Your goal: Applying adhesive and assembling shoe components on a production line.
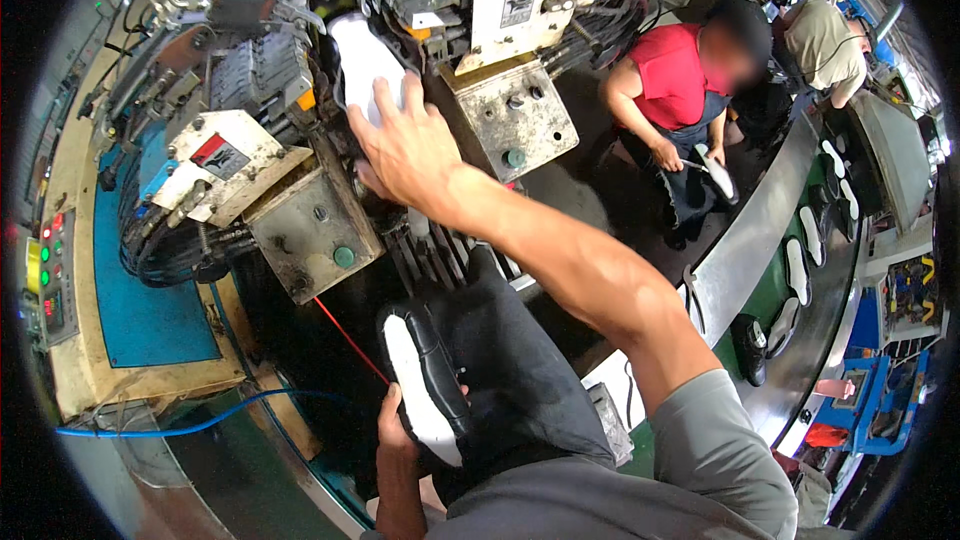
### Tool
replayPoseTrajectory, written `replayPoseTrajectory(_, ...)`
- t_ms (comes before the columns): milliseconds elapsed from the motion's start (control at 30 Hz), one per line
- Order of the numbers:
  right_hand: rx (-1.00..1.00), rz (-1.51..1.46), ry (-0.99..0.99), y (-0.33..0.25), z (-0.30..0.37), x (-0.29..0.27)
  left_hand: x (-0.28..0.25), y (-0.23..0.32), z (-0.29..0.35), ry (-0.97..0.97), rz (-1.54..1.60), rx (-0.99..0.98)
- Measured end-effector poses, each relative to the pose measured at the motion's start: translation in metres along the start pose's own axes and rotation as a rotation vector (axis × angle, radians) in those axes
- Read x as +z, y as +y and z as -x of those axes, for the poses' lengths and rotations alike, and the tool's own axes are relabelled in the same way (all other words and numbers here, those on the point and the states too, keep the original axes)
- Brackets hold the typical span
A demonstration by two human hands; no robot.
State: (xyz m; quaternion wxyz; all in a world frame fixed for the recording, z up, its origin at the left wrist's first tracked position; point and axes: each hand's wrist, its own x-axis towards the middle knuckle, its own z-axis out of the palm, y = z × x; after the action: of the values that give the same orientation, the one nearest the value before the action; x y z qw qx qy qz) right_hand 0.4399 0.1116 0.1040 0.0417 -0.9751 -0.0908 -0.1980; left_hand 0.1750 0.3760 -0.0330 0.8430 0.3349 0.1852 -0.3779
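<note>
In the middle of the machine, a shoe (362, 55) lies with its white underside facing up. My right hand (410, 145) reaches forward over its near end, with the fingertips on the white surface and the thumb lower at the side. Close to my lap is a second shoe, a black shoe (430, 345) with a white bottom turned toward me. My left hand (393, 418) grips this one along its lower left edge; most of those fingers are hidden behind it.
Grimy metal boxes with green buttons (343, 257) flank the machine's centre. A blue hose (200, 430) and a red cord run at the left, near a lit button panel (52, 275). On the right, a conveyor (745, 240) carries several shoes. A co-worker (680, 80) holds another shoe.
</note>
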Motion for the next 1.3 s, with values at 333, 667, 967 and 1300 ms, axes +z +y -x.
replayPoseTrajectory(333, -0.016, -0.018, -0.065, 0.025, -0.097, 0.007, -0.011, 0.027, -0.064, -0.066, -0.216, -0.062)
replayPoseTrajectory(667, 0.053, -0.008, -0.081, 0.004, -0.115, -0.011, -0.001, 0.034, -0.074, 0.025, -0.099, -0.041)
replayPoseTrajectory(967, 0.015, -0.419, 0.137, 0.025, -0.002, 0.022, 0.034, 0.048, -0.065, 0.022, -0.08, -0.028)
replayPoseTrajectory(1300, 0.727, -1.723, -0.304, -0.093, 0.322, 0.002, 0.041, 0.005, -0.041, 0.024, -0.377, 0.351)
